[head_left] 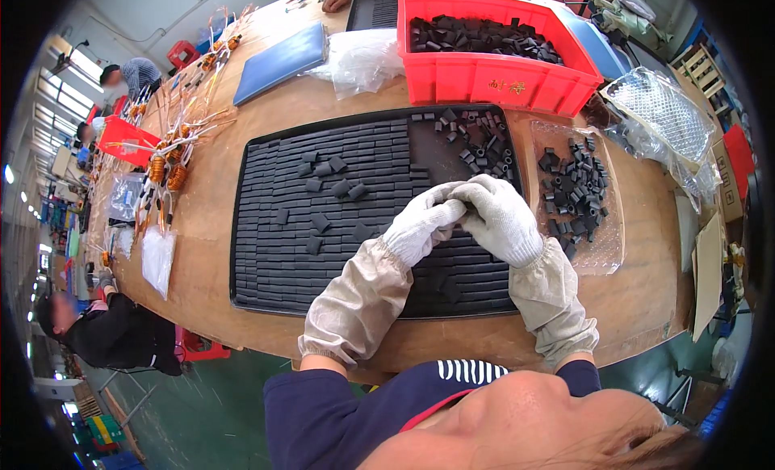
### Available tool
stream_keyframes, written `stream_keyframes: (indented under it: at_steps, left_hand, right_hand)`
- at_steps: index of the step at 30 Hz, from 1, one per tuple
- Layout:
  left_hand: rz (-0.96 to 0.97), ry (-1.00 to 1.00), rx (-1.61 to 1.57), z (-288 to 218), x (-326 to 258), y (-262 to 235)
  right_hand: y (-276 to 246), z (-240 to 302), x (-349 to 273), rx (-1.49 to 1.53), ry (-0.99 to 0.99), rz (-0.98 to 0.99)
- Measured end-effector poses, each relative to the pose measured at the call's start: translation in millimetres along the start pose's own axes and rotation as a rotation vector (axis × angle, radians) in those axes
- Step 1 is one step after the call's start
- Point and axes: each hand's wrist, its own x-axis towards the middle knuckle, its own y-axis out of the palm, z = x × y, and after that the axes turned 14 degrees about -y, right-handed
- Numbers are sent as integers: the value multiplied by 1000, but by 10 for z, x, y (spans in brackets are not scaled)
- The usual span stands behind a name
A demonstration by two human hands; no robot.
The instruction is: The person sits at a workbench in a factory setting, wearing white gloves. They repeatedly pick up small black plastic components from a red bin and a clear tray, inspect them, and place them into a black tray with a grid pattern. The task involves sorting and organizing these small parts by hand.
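My left hand (423, 221) and my right hand (502, 222), both in white gloves, meet fingertip to fingertip above the right half of a large black tray (240, 197). Their fingers are closed, and whatever lies between them is hidden. Tight rows of small black cylindrical pieces (323, 220) fill most of the tray. Several loose black pieces (321, 169) lie on top of those rows. At the tray's far right corner, short black tubes (484, 147) are scattered, some standing with their holes showing.
Beyond the tray stands a red bin (492, 78) heaped with black pieces. More lie on bubble wrap (601, 256) at the right. A blue folder-like slab (282, 62), clear plastic bags (359, 62) and wired copper coils (165, 163) are on the table. A seated person (121, 333) is at the left.
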Motion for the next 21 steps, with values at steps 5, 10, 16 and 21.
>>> stream_keyframes:
  at_steps: [5,10,16,21]
  left_hand:
    - [-88,7,98,-54,-83,-2]
    - [-205,-13,356,-116,-149,-9]
    - [-236,-20,594,-154,-201,-5]
    - [-635,558,1151,-558,-126,-279]
  right_hand:
    - [-81,-49,12,177,26,-101]
    - [-144,4,29,212,87,-109]
    - [-196,-22,-23,279,99,-42]
    - [-408,-109,-61,334,221,-242]
